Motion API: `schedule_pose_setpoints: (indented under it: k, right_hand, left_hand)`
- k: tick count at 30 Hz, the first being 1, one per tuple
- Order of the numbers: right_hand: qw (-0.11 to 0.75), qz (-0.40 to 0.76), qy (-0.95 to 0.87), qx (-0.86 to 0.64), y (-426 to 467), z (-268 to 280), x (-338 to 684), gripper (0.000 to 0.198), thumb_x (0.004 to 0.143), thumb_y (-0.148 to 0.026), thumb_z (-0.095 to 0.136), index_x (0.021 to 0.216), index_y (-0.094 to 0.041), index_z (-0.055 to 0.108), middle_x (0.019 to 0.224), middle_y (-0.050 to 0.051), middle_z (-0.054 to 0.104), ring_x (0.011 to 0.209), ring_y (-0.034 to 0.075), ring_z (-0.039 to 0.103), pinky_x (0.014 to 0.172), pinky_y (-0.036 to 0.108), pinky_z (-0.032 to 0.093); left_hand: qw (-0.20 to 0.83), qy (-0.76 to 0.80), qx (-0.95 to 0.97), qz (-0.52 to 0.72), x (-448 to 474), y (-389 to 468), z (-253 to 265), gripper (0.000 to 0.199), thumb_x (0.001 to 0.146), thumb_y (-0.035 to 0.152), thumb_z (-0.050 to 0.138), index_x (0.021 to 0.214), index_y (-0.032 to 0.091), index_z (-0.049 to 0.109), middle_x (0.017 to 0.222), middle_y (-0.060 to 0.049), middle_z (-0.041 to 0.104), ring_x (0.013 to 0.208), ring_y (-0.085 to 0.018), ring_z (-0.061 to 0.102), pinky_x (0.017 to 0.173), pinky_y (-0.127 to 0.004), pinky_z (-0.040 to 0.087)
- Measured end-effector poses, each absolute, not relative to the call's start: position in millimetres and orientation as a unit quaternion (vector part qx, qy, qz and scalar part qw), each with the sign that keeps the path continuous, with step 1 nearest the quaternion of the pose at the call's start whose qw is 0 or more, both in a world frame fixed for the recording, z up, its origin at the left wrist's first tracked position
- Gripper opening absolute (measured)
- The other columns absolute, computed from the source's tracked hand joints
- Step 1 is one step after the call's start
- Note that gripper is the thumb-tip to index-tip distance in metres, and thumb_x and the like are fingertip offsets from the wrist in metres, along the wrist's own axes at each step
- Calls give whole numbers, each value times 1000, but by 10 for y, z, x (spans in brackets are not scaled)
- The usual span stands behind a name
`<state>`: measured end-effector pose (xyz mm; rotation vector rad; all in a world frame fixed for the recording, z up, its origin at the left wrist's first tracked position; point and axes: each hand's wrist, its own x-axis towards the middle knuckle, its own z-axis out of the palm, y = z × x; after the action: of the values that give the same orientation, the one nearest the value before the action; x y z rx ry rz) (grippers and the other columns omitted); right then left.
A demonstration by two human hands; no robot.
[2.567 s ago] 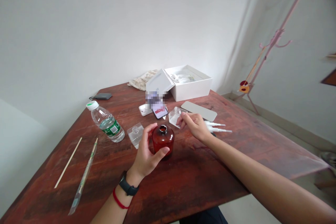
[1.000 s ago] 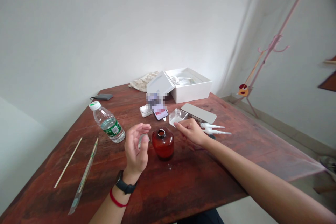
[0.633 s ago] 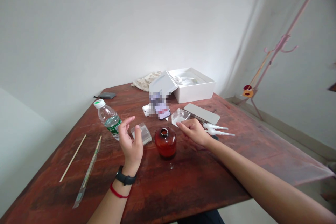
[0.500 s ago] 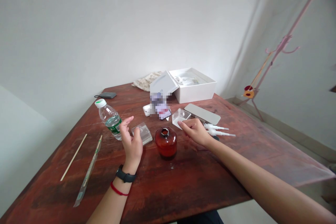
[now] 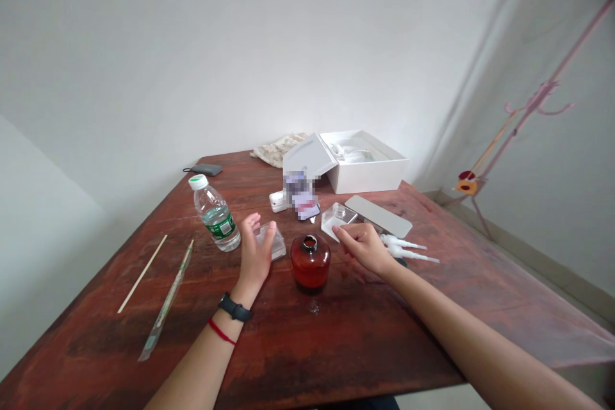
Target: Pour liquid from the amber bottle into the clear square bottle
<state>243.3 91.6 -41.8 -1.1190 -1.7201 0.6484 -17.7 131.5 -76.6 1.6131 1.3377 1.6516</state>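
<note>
An amber glass bottle [image 5: 310, 266] with an uncapped neck stands upright between my hands. My left hand [image 5: 255, 253] is open, thumb apart from the fingers, in front of a clear square bottle [image 5: 277, 247] lying on the table; whether it touches that bottle I cannot tell. To the right of the amber bottle, my right hand [image 5: 362, 246] is closed with the thumb against the curled fingers; what it holds, if anything, is hidden. Just beyond it lies a second clear bottle [image 5: 331, 219]. White pump heads [image 5: 403, 248] with tubes lie to its right, partly hidden.
A water bottle [image 5: 216, 218] stands left of my left hand. One bare chopstick [image 5: 143, 274] and a wrapped pair [image 5: 168, 298] lie farther left. Behind are a phone [image 5: 306, 205], a white earbud case [image 5: 277, 201], a grey flat case [image 5: 379, 214] and an open white box [image 5: 369, 174].
My left hand has turned and shifted right, from beside the water bottle toward the clear square bottle. My right hand stays closed in nearly the same place. The view has shifted slightly.
</note>
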Motion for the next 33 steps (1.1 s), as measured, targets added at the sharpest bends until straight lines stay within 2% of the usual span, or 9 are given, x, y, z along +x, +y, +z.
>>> schedule_pose_setpoints:
  k: [11, 15, 18, 20, 26, 33]
  right_hand:
    - [452, 259, -709, -476, 909, -463, 2454, 73, 101, -69, 48, 45, -23, 42, 46, 1, 49, 47, 15, 46, 55, 32, 37]
    - [446, 257, -709, -482, 893, -463, 2453, 72, 102, -68, 47, 46, -23, 43, 46, 2, 50, 47, 16, 47, 54, 32, 37]
    - [444, 254, -707, -488, 885, -465, 2451, 72, 102, -68, 48, 46, -23, 42, 46, 2, 50, 47, 15, 47, 54, 31, 36]
    - [445, 251, -706, -491, 883, -468, 2448, 73, 102, -68, 48, 45, -22, 42, 46, 1, 50, 47, 14, 46, 53, 31, 36]
    - [446, 251, -704, -493, 883, -477, 2443, 72, 102, -67, 49, 45, -22, 43, 45, 0, 49, 47, 13, 44, 54, 29, 36]
    - [432, 264, -711, -487, 898, -476, 2448, 67, 101, -66, 52, 50, -22, 43, 50, -1, 46, 50, 13, 43, 55, 29, 33]
  left_hand:
    - [255, 477, 618, 571, -185, 1275, -714, 94, 68, 37, 91, 147, 19, 43, 153, -22, 48, 145, -43, 47, 120, -63, 36]
    - [233, 495, 659, 516, -233, 1261, -689, 104, 65, 36, 91, 153, 21, 38, 146, -21, 51, 140, -43, 51, 117, -63, 38]
    - [234, 536, 667, 462, -275, 1257, -678, 106, 64, 35, 91, 154, 18, 37, 127, -17, 59, 123, -41, 62, 110, -63, 45]
    - [233, 548, 672, 441, -298, 1252, -666, 107, 63, 35, 91, 154, 18, 37, 121, -14, 61, 120, -40, 63, 107, -61, 47]
    - [226, 561, 673, 426, -305, 1217, -582, 106, 64, 33, 93, 154, 19, 37, 119, -13, 66, 117, -37, 66, 104, -55, 51]
    - [204, 519, 660, 504, -238, 1171, -484, 94, 67, 37, 96, 146, 23, 47, 124, -11, 68, 115, -33, 69, 102, -49, 54]
